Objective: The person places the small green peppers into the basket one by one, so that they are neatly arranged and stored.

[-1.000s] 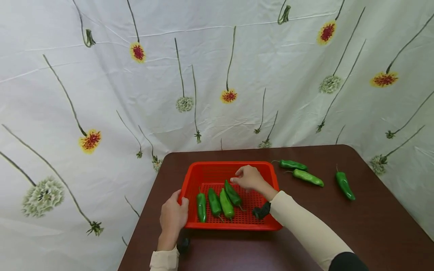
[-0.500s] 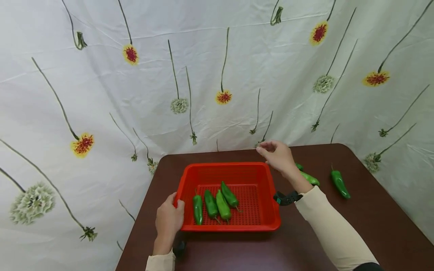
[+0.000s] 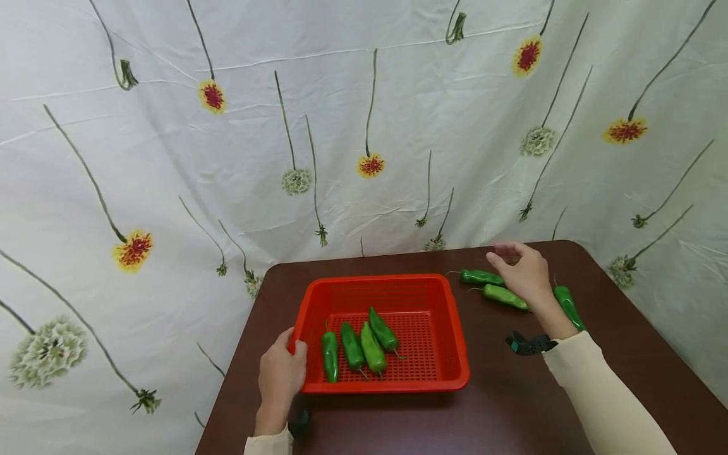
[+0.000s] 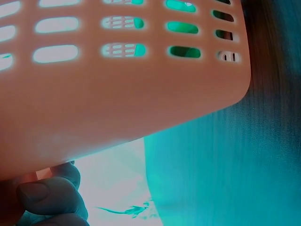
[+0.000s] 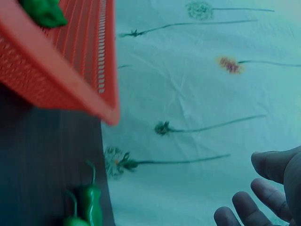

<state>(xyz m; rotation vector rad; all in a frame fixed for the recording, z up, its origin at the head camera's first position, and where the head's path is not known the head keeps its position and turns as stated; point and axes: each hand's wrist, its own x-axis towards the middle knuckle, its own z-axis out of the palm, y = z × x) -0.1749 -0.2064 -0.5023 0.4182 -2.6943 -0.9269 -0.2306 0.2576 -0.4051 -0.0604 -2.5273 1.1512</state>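
A red plastic basket (image 3: pixel 387 386) with slotted sides holds several green peppers (image 3: pixel 371 349) lying side by side, toward its left half. My left hand (image 3: pixel 281 374) grips the basket's left rim; its curled fingers (image 4: pixel 51 195) show below the basket wall in the left wrist view. To the right, my right hand (image 3: pixel 527 273) is over the table with nothing in it, thumb and fingers apart. Close beneath it in the head view lie a dark green pepper (image 3: pixel 480 277) and a lighter green pepper (image 3: pixel 503 296). Another green pepper (image 3: pixel 567 306) is partly covered by my right wrist.
The dark brown table (image 3: pixel 489 379) has rounded back corners. Behind it hangs a white cloth (image 3: pixel 341 126) printed with flowers. A black band (image 3: pixel 529 344) sits on my right wrist.
My right hand has left the inside of the basket and moved right, over the loose peppers. The left hand stays on the rim. The peppers in the basket look unmoved.
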